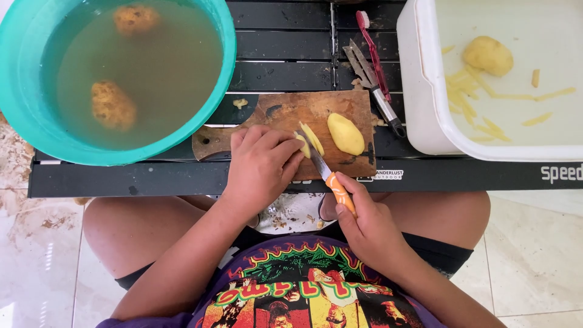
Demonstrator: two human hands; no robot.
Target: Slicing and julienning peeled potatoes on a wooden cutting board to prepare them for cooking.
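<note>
Potato piece [303, 144], peeled and yellow, sits on the wooden cutting board [285, 115] at the near edge of the black slatted counter [285, 42], pinched under my left hand [258, 164] while my right hand [364, 222] is clenched around the orange-handled knife [328, 173]. I judge the blade could nick the left fingertips, since they lie right beside the cut, or the wet slice [314, 138] could slip. My left fingers hide most of the piece, and I cannot see the knife tip.
</note>
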